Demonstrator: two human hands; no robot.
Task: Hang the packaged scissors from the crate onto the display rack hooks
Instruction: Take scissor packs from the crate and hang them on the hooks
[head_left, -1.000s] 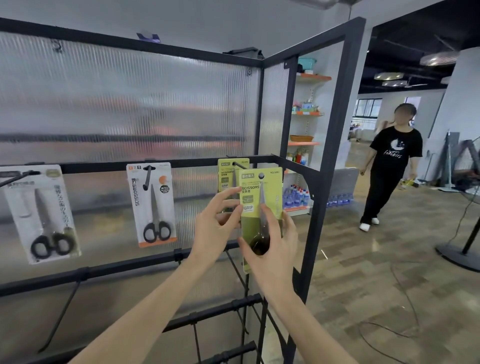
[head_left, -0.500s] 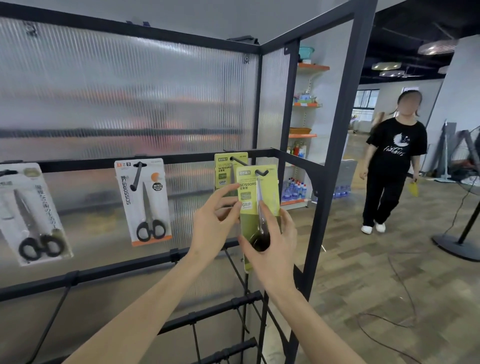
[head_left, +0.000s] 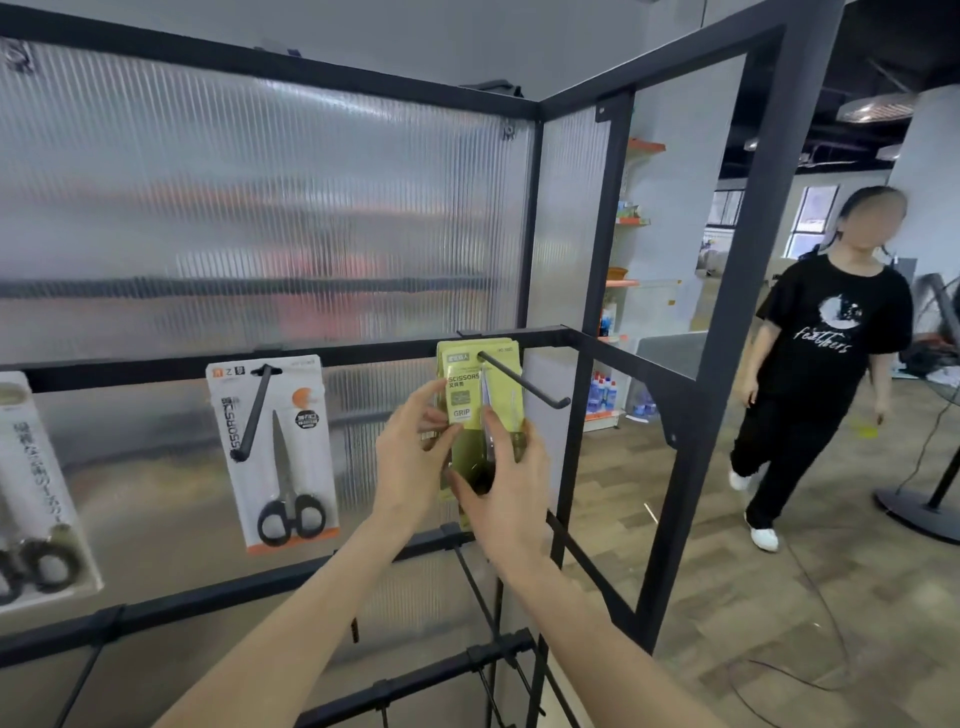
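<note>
A yellow-green scissors pack (head_left: 470, 400) hangs far back on a black hook (head_left: 524, 379) of the display rack (head_left: 291, 358), against another green pack behind it. My left hand (head_left: 410, 457) pinches the pack's left edge with thumb and fingers. My right hand (head_left: 504, 478) holds its lower part, thumb across the front. A white and orange scissors pack (head_left: 275, 452) hangs on the hook to the left. A further white pack (head_left: 36, 493) hangs at the far left. The crate is out of view.
The rack's black corner post (head_left: 727, 332) stands right of the hands. A person in a black T-shirt (head_left: 826, 358) walks on the floor at the right. A round stand base (head_left: 919, 509) and cables lie beyond. Lower rack bars (head_left: 415, 680) sit below my arms.
The green pack has slid back along the hook to the rear bar, both hands moving with it. The person at the right has walked closer.
</note>
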